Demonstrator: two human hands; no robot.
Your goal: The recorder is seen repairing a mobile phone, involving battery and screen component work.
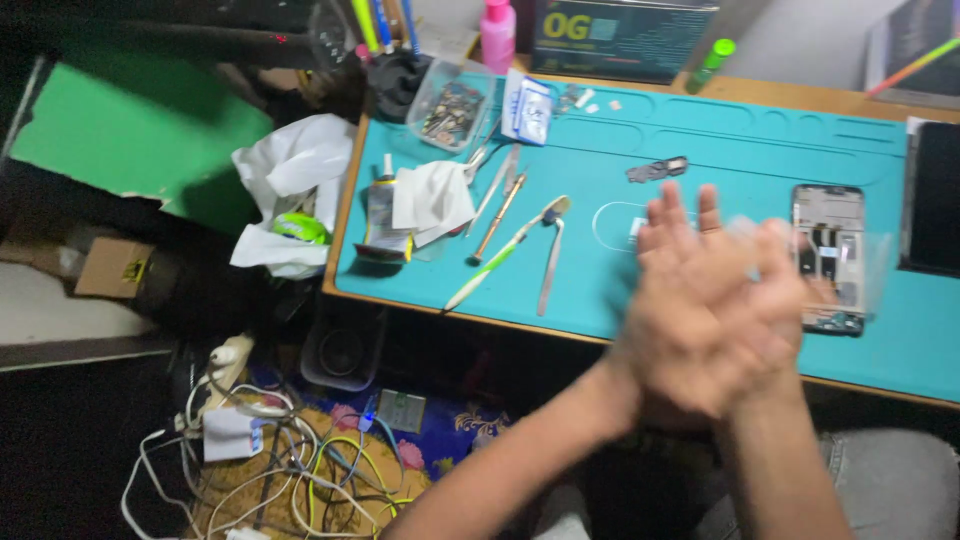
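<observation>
My left hand [672, 300] and my right hand [770, 300] are pressed together palm to palm above the front edge of the teal work mat [720, 130], blurred by motion. The fingers are stretched out and neither hand holds anything I can make out. Just behind my right hand lies an opened phone [830, 255] with its inner parts showing. A clear oval piece [620, 225] rests on the mat behind my left hand.
A toothbrush [500, 255], tweezers [550, 265], thin tools [500, 205], a glue tube [380, 210] and white tissue [432, 198] lie at the mat's left. A parts tray [452, 105] and pink bottle [497, 35] stand behind. Cables [270, 460] tangle on the floor.
</observation>
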